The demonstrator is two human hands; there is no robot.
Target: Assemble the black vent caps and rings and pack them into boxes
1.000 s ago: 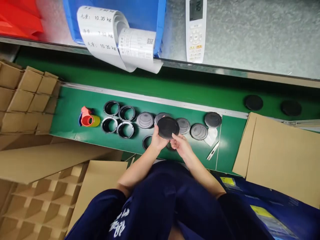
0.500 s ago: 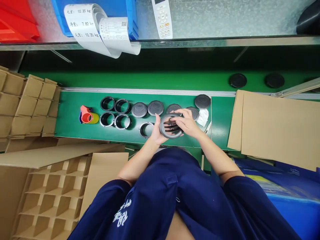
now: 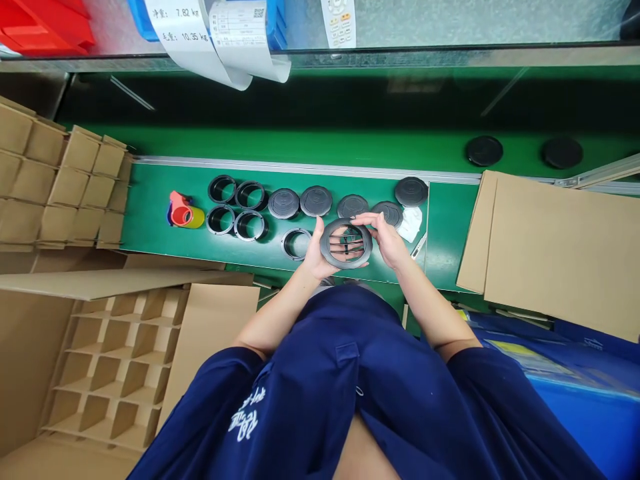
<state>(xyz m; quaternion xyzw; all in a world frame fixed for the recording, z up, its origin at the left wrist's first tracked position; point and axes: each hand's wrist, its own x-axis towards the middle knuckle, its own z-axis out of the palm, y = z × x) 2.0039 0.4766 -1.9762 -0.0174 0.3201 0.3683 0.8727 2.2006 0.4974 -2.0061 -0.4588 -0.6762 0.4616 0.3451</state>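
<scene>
A round black air vent (image 3: pixel 327 245), with open slats across its ring, is held up over the green bench in front of me. My left hand (image 3: pixel 316 257) grips it from the left, thumb up along the rim and fingers behind, showing through the slats. With its fingertips on the upper right rim, my right hand (image 3: pixel 384 239) also holds the vent. Just left of my left hand stands an open black ring (image 3: pixel 296 244). Behind the hands lie round black closed vents, among them one (image 3: pixel 316 201) and another (image 3: pixel 353 206).
Several black rings (image 3: pixel 221 220) stand left of centre, beside coloured tape rolls (image 3: pixel 185 212). A white crumpled wipe (image 3: pixel 410 224) and a knife (image 3: pixel 419 246) lie at right. Cardboard sheets (image 3: pixel 560 253) cover the right side. A divided carton (image 3: pixel 117 360) stands lower left; a shelf edge (image 3: pixel 425 56) runs above.
The vent has turned so its slatted opening faces up more squarely. My right fingers have moved from over the slats to the rim. The camera view has shifted slightly.
</scene>
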